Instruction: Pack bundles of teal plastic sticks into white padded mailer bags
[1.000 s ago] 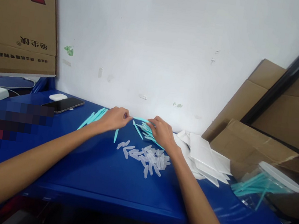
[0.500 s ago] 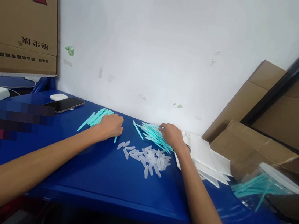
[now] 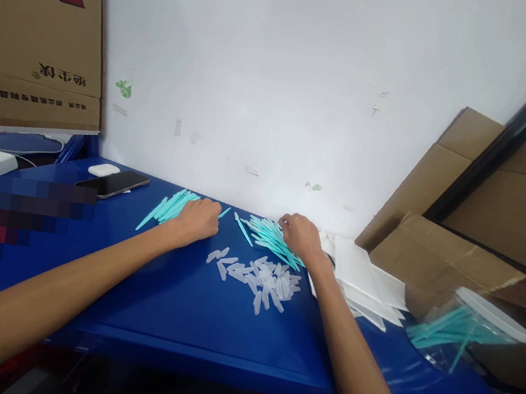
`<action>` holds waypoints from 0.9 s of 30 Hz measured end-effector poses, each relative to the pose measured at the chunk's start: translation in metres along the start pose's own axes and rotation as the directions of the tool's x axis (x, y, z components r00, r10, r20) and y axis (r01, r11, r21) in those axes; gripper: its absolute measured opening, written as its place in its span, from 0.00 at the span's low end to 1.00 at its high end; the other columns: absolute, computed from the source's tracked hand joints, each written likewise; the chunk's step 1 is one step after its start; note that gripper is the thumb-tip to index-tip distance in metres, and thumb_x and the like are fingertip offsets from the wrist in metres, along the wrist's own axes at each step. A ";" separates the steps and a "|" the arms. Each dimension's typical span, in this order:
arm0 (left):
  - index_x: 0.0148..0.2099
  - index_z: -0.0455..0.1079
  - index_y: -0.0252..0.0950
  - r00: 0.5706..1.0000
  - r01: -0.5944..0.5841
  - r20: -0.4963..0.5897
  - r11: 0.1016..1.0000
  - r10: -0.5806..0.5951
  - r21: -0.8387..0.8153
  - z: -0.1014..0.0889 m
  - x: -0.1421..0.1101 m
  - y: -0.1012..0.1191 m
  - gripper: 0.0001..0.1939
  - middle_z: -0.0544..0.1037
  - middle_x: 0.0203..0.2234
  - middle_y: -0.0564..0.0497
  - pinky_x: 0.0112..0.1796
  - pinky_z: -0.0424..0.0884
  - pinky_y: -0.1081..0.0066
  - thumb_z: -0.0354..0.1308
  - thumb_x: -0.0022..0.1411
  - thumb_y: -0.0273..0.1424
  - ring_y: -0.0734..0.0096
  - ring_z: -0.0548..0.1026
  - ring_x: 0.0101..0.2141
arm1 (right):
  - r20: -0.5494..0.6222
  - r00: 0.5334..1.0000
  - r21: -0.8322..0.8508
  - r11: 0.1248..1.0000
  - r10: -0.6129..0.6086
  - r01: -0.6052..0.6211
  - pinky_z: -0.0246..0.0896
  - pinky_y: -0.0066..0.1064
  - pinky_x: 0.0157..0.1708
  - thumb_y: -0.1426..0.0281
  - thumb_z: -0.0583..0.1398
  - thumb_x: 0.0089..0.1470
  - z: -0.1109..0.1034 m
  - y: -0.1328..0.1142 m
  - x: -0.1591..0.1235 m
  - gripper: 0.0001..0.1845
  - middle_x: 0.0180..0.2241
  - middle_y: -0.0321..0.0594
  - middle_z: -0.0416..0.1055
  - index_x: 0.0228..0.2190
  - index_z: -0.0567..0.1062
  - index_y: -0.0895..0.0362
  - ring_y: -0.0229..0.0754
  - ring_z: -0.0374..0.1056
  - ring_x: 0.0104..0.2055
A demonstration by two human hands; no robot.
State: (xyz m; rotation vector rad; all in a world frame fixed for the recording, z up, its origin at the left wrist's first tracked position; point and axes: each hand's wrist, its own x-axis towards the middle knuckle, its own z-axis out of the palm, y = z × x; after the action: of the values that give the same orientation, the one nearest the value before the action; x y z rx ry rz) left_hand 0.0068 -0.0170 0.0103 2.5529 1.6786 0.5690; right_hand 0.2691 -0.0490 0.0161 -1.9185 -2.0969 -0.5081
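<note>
My left hand (image 3: pixel 198 219) is closed on a slim teal eyebrow razor (image 3: pixel 225 212), whose end sticks out to the right of the fingers. Beside that hand, to the left, lies a bundle of teal eyebrow razors (image 3: pixel 171 205). My right hand (image 3: pixel 301 233) hovers at the upper right of a larger pile of eyebrow razors (image 3: pixel 271 240), thumb and fingers pinched together; what they hold, if anything, I cannot make out. One razor (image 3: pixel 243 229) lies apart at the pile's left. In front spreads a heap of small frosted translucent caps (image 3: pixel 271 281).
White paper packets (image 3: pixel 363 279) lie right of my right hand. A clear tub (image 3: pixel 464 329) with a white lid, holding teal razors, lies tilted at the right by cardboard (image 3: pixel 444 261). A phone (image 3: pixel 120 185) and white case (image 3: pixel 103 170) sit back left on the blue table (image 3: pixel 153 312).
The razor in my left hand has turned from pointing down toward me to pointing up and right. My right hand has risen slightly, its fingers drawn closer together.
</note>
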 end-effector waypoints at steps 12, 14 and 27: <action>0.34 0.65 0.36 0.992 0.015 0.068 0.422 0.110 -0.906 -0.006 -0.002 0.025 0.11 0.80 0.28 0.47 0.18 0.54 0.76 0.63 0.57 0.36 0.68 0.79 0.23 | -0.124 0.960 0.227 0.935 -0.251 0.274 0.55 0.28 0.34 0.57 0.42 0.71 -0.018 -0.070 -0.017 0.23 0.32 0.40 0.78 0.54 0.68 0.53 0.43 0.73 0.34; 0.35 0.65 0.36 0.990 0.035 0.082 0.364 0.115 -0.931 -0.005 -0.003 0.025 0.13 0.81 0.32 0.44 0.18 0.53 0.77 0.63 0.57 0.39 0.65 0.81 0.27 | -0.102 0.968 0.275 0.929 -0.229 0.248 0.56 0.28 0.34 0.59 0.44 0.71 -0.017 -0.071 -0.017 0.22 0.32 0.40 0.78 0.59 0.63 0.53 0.43 0.73 0.34; 0.34 0.78 0.39 0.919 -0.006 0.290 0.744 0.268 -0.668 -0.005 0.010 -0.001 0.15 0.80 0.25 0.49 0.24 0.59 0.72 0.67 0.48 0.44 0.69 0.73 0.24 | -0.083 0.967 0.290 0.923 -0.239 0.253 0.59 0.28 0.35 0.69 0.50 0.68 -0.008 -0.054 -0.011 0.18 0.40 0.40 0.79 0.58 0.62 0.50 0.43 0.75 0.39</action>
State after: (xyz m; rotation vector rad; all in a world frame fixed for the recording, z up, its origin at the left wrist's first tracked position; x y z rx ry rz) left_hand 0.0076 -0.0082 0.0175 2.0846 0.9293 0.5179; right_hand 0.2163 -0.0662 0.0147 -1.4741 -2.2486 -0.2589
